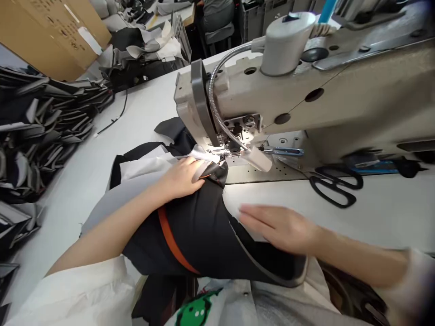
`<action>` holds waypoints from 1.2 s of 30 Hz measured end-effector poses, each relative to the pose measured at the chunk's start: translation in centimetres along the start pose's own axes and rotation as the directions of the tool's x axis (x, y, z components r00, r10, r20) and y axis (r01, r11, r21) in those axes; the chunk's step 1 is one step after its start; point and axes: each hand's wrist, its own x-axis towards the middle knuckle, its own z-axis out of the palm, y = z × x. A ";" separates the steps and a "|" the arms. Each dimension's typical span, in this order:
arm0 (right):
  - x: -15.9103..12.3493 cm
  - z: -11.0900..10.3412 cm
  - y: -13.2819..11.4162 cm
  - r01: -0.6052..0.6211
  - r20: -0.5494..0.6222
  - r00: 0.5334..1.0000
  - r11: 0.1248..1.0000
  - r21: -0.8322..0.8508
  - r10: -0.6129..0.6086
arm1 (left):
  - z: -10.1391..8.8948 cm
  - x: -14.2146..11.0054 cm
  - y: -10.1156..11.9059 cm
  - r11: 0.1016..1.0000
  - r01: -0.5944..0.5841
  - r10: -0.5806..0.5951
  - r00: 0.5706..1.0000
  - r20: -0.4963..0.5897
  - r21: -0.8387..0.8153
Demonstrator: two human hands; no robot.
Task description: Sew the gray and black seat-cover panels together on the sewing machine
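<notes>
Under the needle area of the sewing machine (234, 145) lies a black and grey fabric piece (204, 226) with an orange stripe. My left hand (183, 179) is closed on its folded edge, just left of the presser foot, where a white strip and a small black flap show. My right hand (285, 226) is slightly blurred above the curved right edge of the fabric, fingers stretched out and nothing seen in them. The fabric's near end hangs over the table edge towards my lap.
Black-handled scissors (335, 183) lie right of the needle plate, beside blue-handled thread snips (283, 152). Stacked dark fabric pieces (50, 131) line the left side. A cardboard box (50, 36) stands at the back left. A person (217, 18) sits farther back.
</notes>
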 end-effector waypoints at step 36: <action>7.7 6.9 -1.2 -0.116 -0.179 0.982 0.938 -0.327 0.059 | 4.0 2.3 1.9 0.924 -0.302 0.331 0.939 -0.096 0.234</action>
